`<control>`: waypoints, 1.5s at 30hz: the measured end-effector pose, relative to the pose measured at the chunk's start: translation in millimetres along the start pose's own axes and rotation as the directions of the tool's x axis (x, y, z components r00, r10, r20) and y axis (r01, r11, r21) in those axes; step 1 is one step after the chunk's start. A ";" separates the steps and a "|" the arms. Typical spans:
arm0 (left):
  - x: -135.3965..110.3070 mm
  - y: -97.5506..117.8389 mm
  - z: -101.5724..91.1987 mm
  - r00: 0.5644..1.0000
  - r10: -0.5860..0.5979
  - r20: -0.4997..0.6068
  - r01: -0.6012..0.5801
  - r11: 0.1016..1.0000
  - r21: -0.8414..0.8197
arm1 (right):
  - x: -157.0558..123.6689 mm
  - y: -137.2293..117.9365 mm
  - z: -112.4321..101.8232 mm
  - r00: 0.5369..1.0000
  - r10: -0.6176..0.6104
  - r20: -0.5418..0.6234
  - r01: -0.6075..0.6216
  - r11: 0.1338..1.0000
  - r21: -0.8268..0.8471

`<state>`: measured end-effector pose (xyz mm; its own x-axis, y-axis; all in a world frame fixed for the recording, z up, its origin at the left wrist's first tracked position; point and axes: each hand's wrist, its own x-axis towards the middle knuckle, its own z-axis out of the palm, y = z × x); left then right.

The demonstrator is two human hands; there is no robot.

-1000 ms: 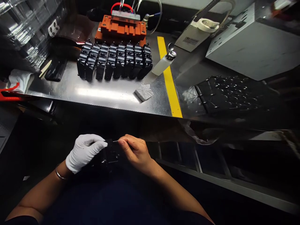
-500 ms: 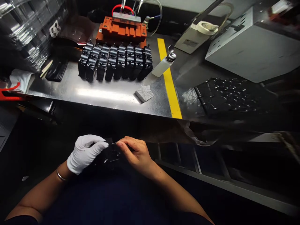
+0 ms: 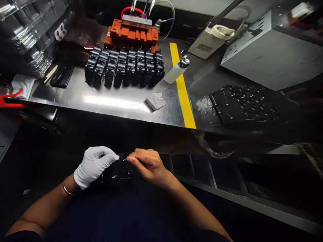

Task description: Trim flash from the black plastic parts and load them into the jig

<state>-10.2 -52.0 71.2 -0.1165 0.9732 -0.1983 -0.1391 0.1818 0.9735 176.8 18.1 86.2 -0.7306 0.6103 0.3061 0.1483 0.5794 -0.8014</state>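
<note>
In the head view, my left hand [image 3: 94, 166] wears a white glove, its thumb and fingers closed on the edge of a dark black part [image 3: 115, 169]. Shiny metal spots show on that part, but most of its outline is lost in shadow. My bare right hand [image 3: 148, 165] pinches a thin metal pin [image 3: 124, 159] between thumb and forefinger. The pin points left toward the gloved fingertips, with a small gap between. Both hands are in front of the bench, below its edge.
On the metal bench [image 3: 106, 104] stand rows of black parts [image 3: 124, 69], an orange fixture [image 3: 133, 33], a pump bottle [image 3: 175, 72] and a folded white wipe [image 3: 155, 102]. Yellow tape [image 3: 185, 104] crosses the top. A grey box [image 3: 272, 53] stands right, near several metal-tipped pieces [image 3: 252, 101].
My right hand has shifted slightly right and down, and the pin has tilted and moved farther from the gloved fingertips. My left hand has moved a little right.
</note>
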 end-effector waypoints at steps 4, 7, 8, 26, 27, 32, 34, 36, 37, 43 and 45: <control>0.5 -0.1 2.9 0.994 -0.107 0.015 0.108 0.993 -0.049 | -0.6 3.5 -4.5 0.997 -0.053 0.059 0.051 0.998 0.031; -0.2 -0.3 4.2 0.991 -0.130 -0.007 0.130 0.989 -0.073 | -1.7 4.7 -5.3 0.994 -0.055 0.090 0.049 0.997 0.059; -0.7 0.0 4.3 0.991 -0.131 -0.009 0.130 0.989 -0.077 | -2.3 4.9 -5.4 0.994 -0.040 0.104 0.032 0.996 0.081; 3.1 0.3 2.5 0.995 -0.064 -0.077 0.061 0.997 -0.043 | 0.4 -4.2 -2.0 0.998 -0.062 -0.031 0.061 0.998 -0.032; 3.0 1.2 2.7 0.995 -0.068 -0.075 0.065 0.997 -0.038 | 0.2 -4.1 -2.4 0.998 -0.059 -0.023 0.058 0.998 -0.036; 3.1 4.4 4.7 0.992 -0.097 -0.077 0.094 0.995 -0.041 | -0.7 -2.5 -2.8 0.999 -0.037 0.031 0.037 0.999 -0.005; 2.9 4.2 5.3 0.991 -0.109 -0.082 0.106 0.993 -0.042 | -0.9 -1.5 -3.5 0.998 -0.023 0.058 0.022 1.000 0.020; 1.9 3.2 5.2 0.991 -0.117 -0.068 0.115 0.993 -0.029 | -0.9 -0.3 -6.0 0.994 -0.002 0.105 -0.004 0.999 0.053; 1.4 2.8 4.6 0.992 -0.116 -0.044 0.116 0.993 -0.015 | -0.8 0.2 -7.9 0.989 0.008 0.150 -0.020 0.996 0.085; 2.1 4.3 -2.1 0.996 0.071 0.053 -0.075 0.994 0.080 | 1.8 0.0 -17.9 0.943 -0.086 0.321 -0.016 0.952 0.305; 3.7 5.2 -3.5 0.993 0.111 0.041 -0.115 0.988 0.104 | 3.2 -1.5 -16.0 0.964 -0.083 0.251 0.045 0.988 0.151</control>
<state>-14.8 -47.9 75.1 -0.0907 0.9923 -0.0839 -0.0216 0.0823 0.9964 184.9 27.9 96.6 -0.8843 0.4050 0.2322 0.0128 0.5182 -0.8551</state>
